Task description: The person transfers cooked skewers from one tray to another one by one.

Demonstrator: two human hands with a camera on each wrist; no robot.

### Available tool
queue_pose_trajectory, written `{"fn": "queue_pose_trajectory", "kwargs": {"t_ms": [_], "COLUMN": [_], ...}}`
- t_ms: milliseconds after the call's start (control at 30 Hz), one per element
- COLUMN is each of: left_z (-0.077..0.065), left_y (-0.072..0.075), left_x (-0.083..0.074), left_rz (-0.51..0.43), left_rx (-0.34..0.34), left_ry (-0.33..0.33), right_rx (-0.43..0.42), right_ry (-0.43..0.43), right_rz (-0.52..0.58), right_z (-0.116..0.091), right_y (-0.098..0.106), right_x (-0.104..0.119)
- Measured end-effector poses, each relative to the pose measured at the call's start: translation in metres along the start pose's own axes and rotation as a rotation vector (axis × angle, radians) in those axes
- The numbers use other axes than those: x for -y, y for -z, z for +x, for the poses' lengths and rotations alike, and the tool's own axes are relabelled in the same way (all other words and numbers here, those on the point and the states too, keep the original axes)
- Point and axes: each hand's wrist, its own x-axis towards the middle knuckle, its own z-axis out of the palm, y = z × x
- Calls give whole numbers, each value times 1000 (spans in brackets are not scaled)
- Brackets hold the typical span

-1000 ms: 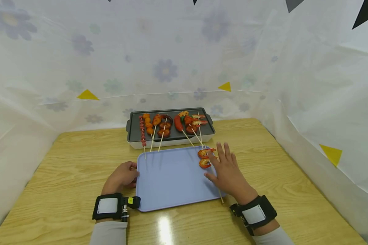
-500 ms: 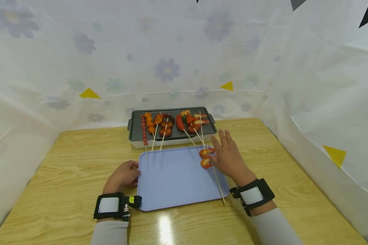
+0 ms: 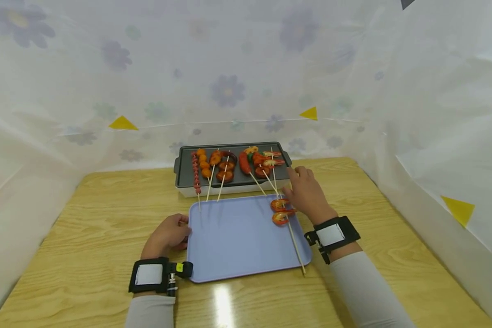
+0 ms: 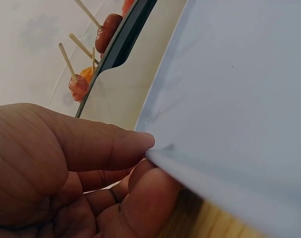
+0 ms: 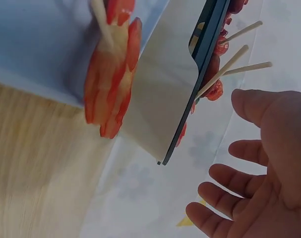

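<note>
My left hand (image 3: 170,234) pinches the left rim of a pale blue tray (image 3: 233,241), thumb on top and fingers underneath, as the left wrist view shows. On the tray's right side lies a skewer of red-orange shrimp (image 3: 280,218), its stick reaching past the near edge. My right hand (image 3: 309,196) is above the table by the front right corner of the grill pan (image 3: 184,175), just beyond the shrimp. In the right wrist view that hand's fingers (image 5: 234,178) are spread and relaxed, with nothing in them.
Behind the tray, the dark grill pan carries several skewers: small pink pieces (image 3: 196,171), orange balls (image 3: 204,165), a red sausage (image 3: 244,163) and others. Their sticks point toward the tray, some overlapping its far edge. A flowered white curtain (image 3: 229,91) surrounds the wooden table (image 3: 106,228).
My right hand has moved away from over the shrimp skewer, forward toward the grill pan's right corner, uncovering the shrimp and stick. My left hand keeps its hold on the tray.
</note>
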Motion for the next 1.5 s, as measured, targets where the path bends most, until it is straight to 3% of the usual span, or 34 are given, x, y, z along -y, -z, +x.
{"fn": "queue_pose_trajectory", "kwargs": {"t_ms": [333,767,1133,1333,1500], "left_z": [-3,-6,-4,-4,-4], "left_y": [-4,-5,-2,-2,-1], "left_x": [3,3,-2,-1,-1], "left_rz": [-16,-21,-15,-21,-16], "left_rx": [7,-7,-12,-6,-9], "left_ry": [-18,-20,-7,-25,-15], "right_rx": [93,183,103,112,177], "right_ry": [-148,-150,-107,-140,-221], "right_rz": [43,92,137,169,214], "right_z": [19,24,21,19,15], "right_y": [-9,-10,-10,-11,-3], "right_x": [9,14,3,-4,-6]}}
